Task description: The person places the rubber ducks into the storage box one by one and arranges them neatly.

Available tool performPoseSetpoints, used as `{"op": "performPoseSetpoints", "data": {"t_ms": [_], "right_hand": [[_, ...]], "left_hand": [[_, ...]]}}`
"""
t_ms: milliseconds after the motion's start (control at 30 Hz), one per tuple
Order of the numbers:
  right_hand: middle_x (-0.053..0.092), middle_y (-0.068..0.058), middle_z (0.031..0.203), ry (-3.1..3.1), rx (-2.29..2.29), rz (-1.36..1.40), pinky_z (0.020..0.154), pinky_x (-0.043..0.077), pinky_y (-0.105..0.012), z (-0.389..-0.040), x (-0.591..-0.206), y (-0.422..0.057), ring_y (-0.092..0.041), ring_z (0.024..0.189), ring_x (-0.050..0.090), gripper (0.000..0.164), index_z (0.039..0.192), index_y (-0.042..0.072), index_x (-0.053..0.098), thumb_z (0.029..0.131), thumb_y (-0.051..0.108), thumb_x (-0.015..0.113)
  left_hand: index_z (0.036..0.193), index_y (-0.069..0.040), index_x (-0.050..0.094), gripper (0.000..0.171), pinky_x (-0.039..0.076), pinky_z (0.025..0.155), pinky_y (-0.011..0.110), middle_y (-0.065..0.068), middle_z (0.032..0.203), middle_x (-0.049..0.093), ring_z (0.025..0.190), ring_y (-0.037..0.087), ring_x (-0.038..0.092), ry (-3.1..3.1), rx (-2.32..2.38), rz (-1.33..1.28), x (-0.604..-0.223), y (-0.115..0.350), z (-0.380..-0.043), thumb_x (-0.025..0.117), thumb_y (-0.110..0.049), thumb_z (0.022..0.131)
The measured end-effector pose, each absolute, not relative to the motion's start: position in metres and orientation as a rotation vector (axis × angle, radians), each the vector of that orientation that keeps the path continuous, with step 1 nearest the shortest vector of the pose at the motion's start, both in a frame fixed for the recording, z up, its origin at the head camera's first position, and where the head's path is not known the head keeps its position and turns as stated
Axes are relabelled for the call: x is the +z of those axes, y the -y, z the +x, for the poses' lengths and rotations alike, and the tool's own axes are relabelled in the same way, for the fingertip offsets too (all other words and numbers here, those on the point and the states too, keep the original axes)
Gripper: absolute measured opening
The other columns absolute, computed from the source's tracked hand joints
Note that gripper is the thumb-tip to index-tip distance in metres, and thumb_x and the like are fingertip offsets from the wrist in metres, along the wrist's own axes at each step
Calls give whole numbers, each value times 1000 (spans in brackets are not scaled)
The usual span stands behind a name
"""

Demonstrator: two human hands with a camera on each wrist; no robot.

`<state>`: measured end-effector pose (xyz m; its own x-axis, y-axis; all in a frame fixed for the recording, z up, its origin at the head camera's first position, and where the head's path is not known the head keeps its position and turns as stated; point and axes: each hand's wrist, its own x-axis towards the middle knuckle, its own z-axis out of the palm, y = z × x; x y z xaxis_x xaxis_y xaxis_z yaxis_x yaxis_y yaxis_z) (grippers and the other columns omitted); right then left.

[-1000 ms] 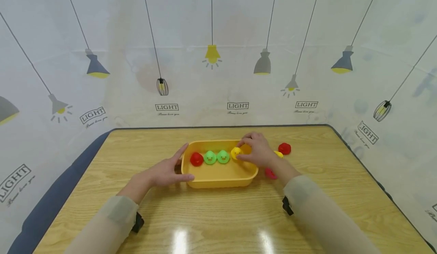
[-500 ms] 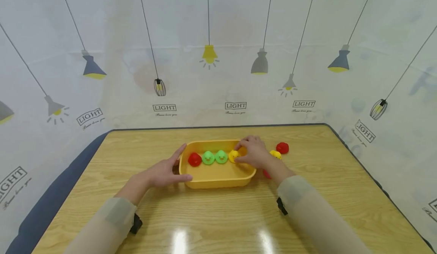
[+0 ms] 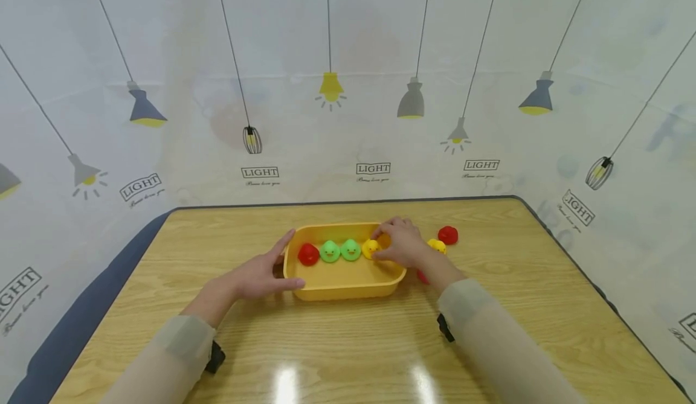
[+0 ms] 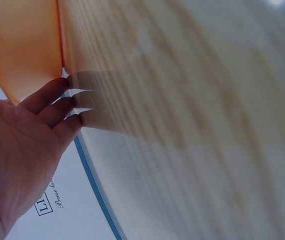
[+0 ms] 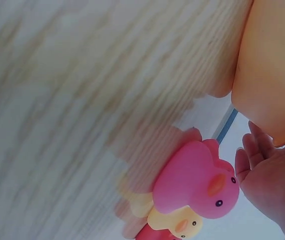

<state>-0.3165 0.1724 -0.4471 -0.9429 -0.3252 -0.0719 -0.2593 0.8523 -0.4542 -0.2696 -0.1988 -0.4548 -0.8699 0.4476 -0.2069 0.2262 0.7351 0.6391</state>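
Duck in yellow is at the right of a row inside the tray, mid-frame, pinched between thumb and fingers in the grip of the right hand; whether it touches the bottom I cannot tell. That hand hides the tray's right end. Two green ducks and a red duck extend the row leftward, its evenness seemingly deliberate; the red one's face is hard to make out. The left hand, its grip spread and open, rests against the tray's left end, probably to steady it. Right of centre on the surface, the right forearm covers most of a pink duck, plain at lower right in the right wrist view, where a second red duck behind a second yellow duck is cut off by the bottom edge
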Motion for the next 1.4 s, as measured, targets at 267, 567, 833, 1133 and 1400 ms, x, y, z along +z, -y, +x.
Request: {"op": "performPoseSetpoints", "data": {"t_ms": [267,567,833,1133,1400], "right_hand": [[56,-18,154,-2875,-680,-462,125,33,-64,-315,-449,-172,-43,143,43,37,127,20,74,97,38,86],[54,-17,156,-2872,-740,-456,127,32,-64,-314,-449,-173,-43,146,42,42,130,20,74,96,41,87],[58,-16,150,-2933,-895,-565,125,37,-63,-313,-445,-180,-43,145,44,43,129,16,75,95,39,88],[65,-14,141,-2913,-1173,-555,101,56,-52,-299,-426,-206,-37,124,60,38,130,10,75,101,33,83],[75,-12,127,-2917,-1142,-493,80,55,-32,-283,-421,-247,-25,102,65,33,127,11,74,102,32,81]], "left_hand": [[176,-41,-9,125,33,130,68,21,164,56,153,44,52,-2580,900,511,-457,200,-270,78,-71,91],[176,-43,-9,124,32,131,67,21,165,55,153,45,52,-2592,882,522,-457,201,-269,77,-73,92],[177,-39,-9,125,34,129,69,22,164,56,151,47,53,-2603,862,525,-455,198,-271,76,-73,92],[178,-33,-7,126,37,128,67,21,161,59,149,44,56,-2602,857,524,-454,198,-271,77,-72,92],[178,-34,-7,125,36,128,68,21,162,59,149,44,56,-2603,857,522,-455,199,-271,76,-72,92]]}}
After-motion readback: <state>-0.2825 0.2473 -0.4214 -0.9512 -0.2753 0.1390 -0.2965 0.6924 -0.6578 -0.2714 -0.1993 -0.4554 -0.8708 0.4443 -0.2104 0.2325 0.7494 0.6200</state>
